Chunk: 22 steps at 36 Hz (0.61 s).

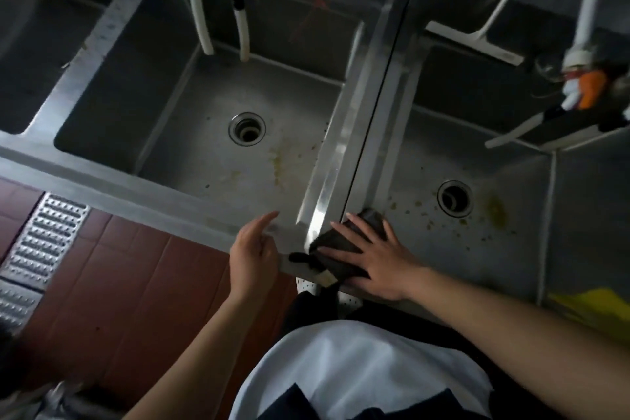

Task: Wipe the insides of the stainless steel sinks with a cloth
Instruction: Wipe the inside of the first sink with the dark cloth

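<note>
Here the dark grey, crumpled cloth [344,251] lies draped over the front rim at the near left corner of the right-hand stainless steel sink [477,249], part of it hanging into the basin. The right hand [371,259] lies flat on top, fingers [351,228] spread and pressing down rather than curled around it. The left hand [254,256] hovers just beside, over the rim of the left-hand stainless steel sink [191,153], fingers loosely open and holding nothing. The cloth looks soft, limp and light, probably damp, so it should bunch and slide under a flat palm; gathering a fold into the fist would likely control it better. Yellowish spots [496,211] dot the basin floor near the round drain [455,198].
</note>
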Available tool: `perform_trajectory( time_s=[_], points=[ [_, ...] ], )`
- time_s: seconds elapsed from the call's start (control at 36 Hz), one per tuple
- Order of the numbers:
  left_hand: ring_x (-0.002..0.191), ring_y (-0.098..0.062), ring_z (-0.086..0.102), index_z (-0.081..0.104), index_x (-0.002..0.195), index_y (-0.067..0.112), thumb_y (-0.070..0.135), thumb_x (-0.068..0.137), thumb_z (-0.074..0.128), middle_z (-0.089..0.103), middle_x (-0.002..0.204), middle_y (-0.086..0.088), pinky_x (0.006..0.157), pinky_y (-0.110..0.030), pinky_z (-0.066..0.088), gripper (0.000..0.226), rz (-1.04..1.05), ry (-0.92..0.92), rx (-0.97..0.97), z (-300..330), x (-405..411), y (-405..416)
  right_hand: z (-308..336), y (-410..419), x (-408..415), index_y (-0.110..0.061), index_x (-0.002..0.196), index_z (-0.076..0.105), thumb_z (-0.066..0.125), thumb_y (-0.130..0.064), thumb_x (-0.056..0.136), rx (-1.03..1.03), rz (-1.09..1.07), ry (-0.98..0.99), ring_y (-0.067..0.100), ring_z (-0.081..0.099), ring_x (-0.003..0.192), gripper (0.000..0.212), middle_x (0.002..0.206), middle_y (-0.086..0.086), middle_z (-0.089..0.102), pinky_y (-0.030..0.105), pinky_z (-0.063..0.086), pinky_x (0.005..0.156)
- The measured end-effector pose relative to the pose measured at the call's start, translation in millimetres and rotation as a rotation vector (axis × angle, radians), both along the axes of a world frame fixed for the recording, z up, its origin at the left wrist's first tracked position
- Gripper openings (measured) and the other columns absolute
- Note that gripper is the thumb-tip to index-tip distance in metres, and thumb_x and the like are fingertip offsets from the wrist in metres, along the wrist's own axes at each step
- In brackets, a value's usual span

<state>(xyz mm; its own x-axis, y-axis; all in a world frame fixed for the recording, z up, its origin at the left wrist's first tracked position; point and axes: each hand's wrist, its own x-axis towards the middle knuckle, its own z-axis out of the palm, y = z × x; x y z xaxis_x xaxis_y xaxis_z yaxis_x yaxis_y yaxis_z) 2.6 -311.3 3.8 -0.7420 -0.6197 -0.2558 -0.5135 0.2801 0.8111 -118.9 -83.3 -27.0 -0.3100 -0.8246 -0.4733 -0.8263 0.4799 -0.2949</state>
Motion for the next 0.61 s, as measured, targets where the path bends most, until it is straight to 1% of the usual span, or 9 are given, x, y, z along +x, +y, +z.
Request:
perform_trajectory(
  time_s=[0.03, 0.08, 0.14, 0.17, 0.22, 0.25, 0.31, 0.47, 0.61],
  points=[
    [0.095, -0.026, 0.065, 0.068, 0.115, 0.043, 0.003, 0.083, 0.047, 0.070, 0.110, -0.001, 0.082, -0.045, 0.056, 0.056, -0.001, 0.003, 0.049, 1, -6, 3, -2, 21, -4, -0.065, 0.143, -0.009, 0.033, -0.064, 0.092, 0.018, -0.024, -0.010, 0.018, -0.032, 0.146, 0.066, 0.159, -0.017, -0.029, 0.063, -0.019, 0.107],
    [0.085, -0.008, 0.065, 0.066, 0.111, 0.048, 0.014, 0.081, 0.045, 0.069, 0.099, 0.015, 0.076, -0.025, 0.054, 0.050, -0.084, 0.034, 0.055, 3, -19, 11, -5, 64, -3, -0.065, 0.143, -0.011, 0.029, -0.062, 0.093, 0.080, -0.159, -0.053, 0.021, -0.020, 0.150, 0.064, 0.159, -0.017, -0.026, 0.057, -0.009, 0.116],
    [0.090, 0.000, 0.064, 0.067, 0.112, 0.044, 0.013, 0.084, 0.049, 0.067, 0.103, 0.022, 0.077, -0.008, 0.045, 0.046, -0.229, 0.050, 0.007, 3, -35, 22, -3, 93, 10, -0.064, 0.143, -0.013, 0.027, -0.058, 0.095, 0.110, -0.285, -0.102, 0.026, -0.002, 0.153, 0.063, 0.158, -0.018, -0.020, 0.051, 0.006, 0.120],
    [0.101, 0.000, 0.063, 0.068, 0.116, 0.038, 0.009, 0.088, 0.052, 0.067, 0.113, 0.019, 0.085, -0.008, 0.044, 0.043, -0.314, 0.046, -0.010, 2, -43, 29, -2, 99, 17, -0.063, 0.143, -0.013, 0.027, -0.056, 0.096, 0.108, -0.318, -0.098, 0.027, 0.003, 0.152, 0.062, 0.159, -0.018, -0.016, 0.050, 0.010, 0.120],
    [0.126, -0.012, 0.053, 0.064, 0.129, 0.023, 0.008, 0.094, 0.053, 0.060, 0.135, 0.005, 0.104, -0.026, 0.043, 0.040, -0.477, 0.020, -0.059, -3, -59, 42, 0, 95, 29, -0.064, 0.142, -0.014, 0.023, -0.060, 0.093, 0.096, -0.360, -0.070, 0.029, 0.005, 0.151, 0.061, 0.164, -0.011, -0.006, 0.052, 0.010, 0.117],
    [0.135, -0.016, 0.046, 0.059, 0.136, 0.021, 0.010, 0.095, 0.053, 0.054, 0.143, 0.001, 0.110, -0.033, 0.040, 0.042, -0.544, -0.007, -0.071, -4, -66, 48, 2, 87, 33, -0.065, 0.141, -0.015, 0.022, -0.063, 0.091, 0.085, -0.378, -0.069, 0.030, 0.005, 0.151, 0.062, 0.166, -0.007, -0.001, 0.054, 0.008, 0.116],
    [0.144, -0.019, 0.031, 0.048, 0.145, 0.024, 0.014, 0.097, 0.051, 0.040, 0.154, -0.002, 0.117, -0.036, 0.030, 0.049, -0.630, -0.071, -0.082, -3, -82, 59, 3, 69, 36, -0.065, 0.140, -0.017, 0.026, -0.065, 0.088, 0.057, -0.394, -0.071, 0.034, 0.008, 0.149, 0.068, 0.166, -0.002, 0.005, 0.056, 0.006, 0.114],
    [0.150, -0.025, 0.015, 0.032, 0.153, 0.028, 0.017, 0.096, 0.054, 0.022, 0.163, -0.001, 0.122, -0.044, 0.019, 0.062, -0.693, -0.174, -0.249, -5, -130, 69, 3, 65, 23, -0.066, 0.140, -0.015, 0.046, -0.066, 0.086, 0.015, -0.364, -0.188, 0.035, 0.016, 0.145, 0.081, 0.165, 0.004, 0.005, 0.055, 0.008, 0.112],
    [0.152, -0.023, -0.003, 0.013, 0.156, 0.039, 0.038, 0.099, 0.048, 0.000, 0.166, 0.004, 0.121, -0.047, 0.007, 0.067, -0.751, -0.301, -0.440, -12, -169, 69, -3, 92, 2, -0.064, 0.143, -0.002, 0.045, -0.042, 0.093, -0.036, -0.337, -0.286, 0.032, 0.027, 0.140, 0.073, 0.164, -0.002, 0.013, 0.050, 0.019, 0.110]
  ],
)
